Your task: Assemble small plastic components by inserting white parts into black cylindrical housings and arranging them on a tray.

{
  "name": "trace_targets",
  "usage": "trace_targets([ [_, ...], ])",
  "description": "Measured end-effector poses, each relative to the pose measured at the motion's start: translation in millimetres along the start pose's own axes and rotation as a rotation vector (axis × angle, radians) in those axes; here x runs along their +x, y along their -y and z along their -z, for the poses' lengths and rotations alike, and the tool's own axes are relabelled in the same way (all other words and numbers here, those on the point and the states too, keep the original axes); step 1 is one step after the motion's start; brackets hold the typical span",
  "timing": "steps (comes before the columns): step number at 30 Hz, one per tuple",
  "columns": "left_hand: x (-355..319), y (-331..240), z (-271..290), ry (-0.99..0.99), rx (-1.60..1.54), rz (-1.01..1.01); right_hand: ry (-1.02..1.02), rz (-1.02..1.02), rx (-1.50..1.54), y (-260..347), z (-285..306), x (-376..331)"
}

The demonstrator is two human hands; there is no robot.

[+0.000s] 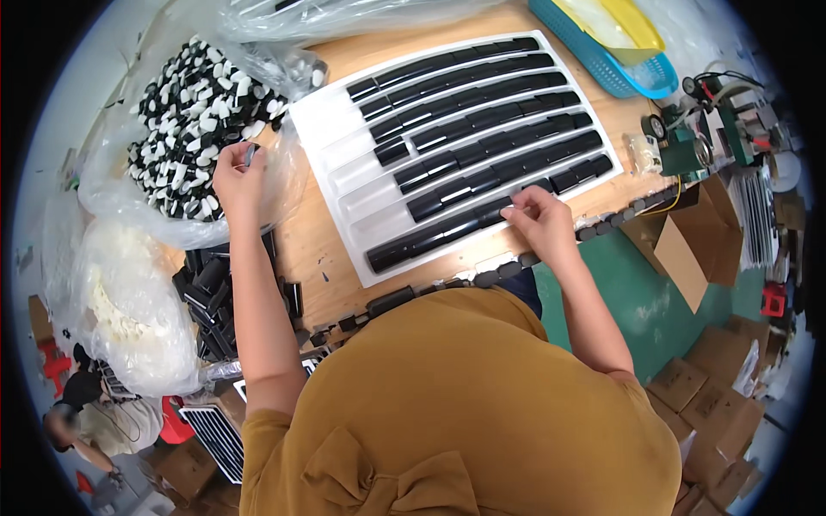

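A white tray (331,129) lies on the wooden table with several rows of glossy black tube-shaped pieces (482,103). My left hand (239,179) is raised between the tray and a heap of small black and white caps (194,129) in clear plastic. Its thumb and fingers pinch a small dark cap (250,155). Over the tray's nearest row, my right hand (549,228) has its fingers closed around a short black tube piece (533,185); the fingers partly cover it.
Loose black parts (211,297) and a clear bag of cream pieces (129,310) are at left. A blue basket (602,64), yellow container (632,39) and small green machine (688,155) stand at right. An open cardboard box (688,245) is below. Another person (120,421) is at lower left.
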State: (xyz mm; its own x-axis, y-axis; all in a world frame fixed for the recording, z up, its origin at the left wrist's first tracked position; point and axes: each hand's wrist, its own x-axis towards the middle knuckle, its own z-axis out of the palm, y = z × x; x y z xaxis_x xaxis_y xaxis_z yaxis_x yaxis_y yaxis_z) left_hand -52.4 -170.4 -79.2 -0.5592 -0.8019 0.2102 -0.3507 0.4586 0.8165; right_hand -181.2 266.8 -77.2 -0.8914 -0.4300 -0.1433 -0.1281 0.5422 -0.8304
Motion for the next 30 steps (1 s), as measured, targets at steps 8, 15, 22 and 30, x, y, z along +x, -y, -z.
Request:
trace_targets([
  [8, -79.0, -96.7, -34.9, 0.407, -0.723, 0.274, -0.432, 0.148, -0.401, -3.3, 33.7, 8.0],
  [15, -118.6, -114.5, -66.7, 0.672, -0.881, 0.370, -0.419, 0.156, -0.644, -4.8, 16.6, -0.1],
  [22, -136.8, -115.7, -76.5, 0.733, -0.998, 0.465, -0.330, 0.256, -0.530, -12.9, 18.7, 3.1],
  [30, -144.8, -120.2, -80.7, 0.814, -1.013, 0.461, -0.179, 0.214, -0.374, -11.4, 25.0, 13.4],
])
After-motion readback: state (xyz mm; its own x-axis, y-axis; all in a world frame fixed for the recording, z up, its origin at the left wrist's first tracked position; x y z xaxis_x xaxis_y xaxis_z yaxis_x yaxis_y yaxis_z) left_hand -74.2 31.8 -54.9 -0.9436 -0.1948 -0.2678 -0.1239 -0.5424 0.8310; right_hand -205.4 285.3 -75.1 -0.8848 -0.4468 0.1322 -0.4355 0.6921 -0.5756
